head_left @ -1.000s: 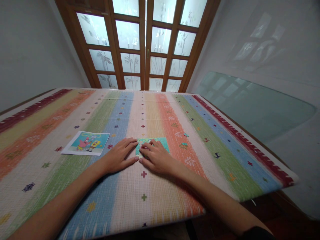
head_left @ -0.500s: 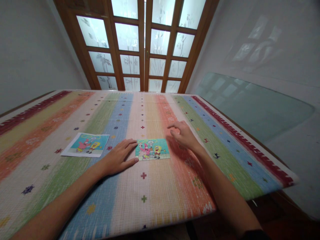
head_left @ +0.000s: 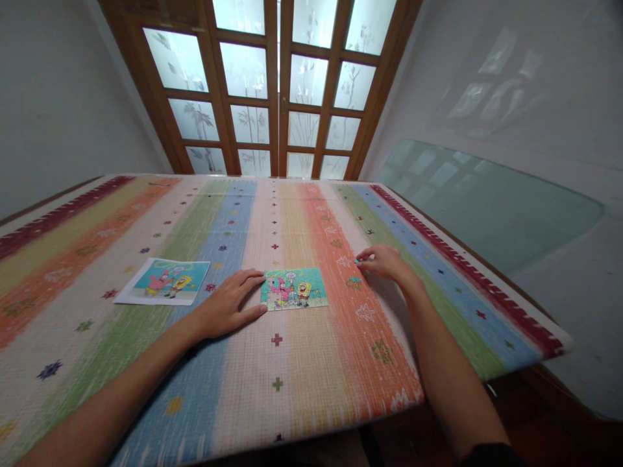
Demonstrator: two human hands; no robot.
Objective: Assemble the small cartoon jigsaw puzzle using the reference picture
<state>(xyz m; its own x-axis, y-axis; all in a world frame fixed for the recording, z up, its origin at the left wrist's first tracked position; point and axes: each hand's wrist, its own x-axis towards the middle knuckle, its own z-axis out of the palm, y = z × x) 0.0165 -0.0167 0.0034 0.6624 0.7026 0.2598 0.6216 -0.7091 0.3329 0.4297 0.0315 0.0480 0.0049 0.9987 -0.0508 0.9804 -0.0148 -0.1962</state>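
Observation:
A jigsaw puzzle (head_left: 294,289) with cartoon characters on a teal ground lies flat on the striped tablecloth. At its left edge rests my left hand (head_left: 232,302), palm down, thumb and fingers apart, the fingertips at the puzzle's upper and lower left corners. To the right of the puzzle, my right hand (head_left: 387,264) pinches a small teal puzzle piece (head_left: 357,261) between thumb and index finger, just over the orange stripe. Just below that hand, more teal puzzle material (head_left: 355,280) lies on the cloth; how many pieces it is I cannot tell.
A printed reference picture (head_left: 165,281) of the same cartoon scene lies left of my left hand. The striped tablecloth (head_left: 311,363) covers the table, whose front edge is close to me. Beyond the far edge stand wooden doors with frosted panes (head_left: 250,123).
My right hand has moved right and slightly down, and a teal puzzle piece now shows in its fingertips. Teal material on the cloth has come into view. My left hand stays at the puzzle.

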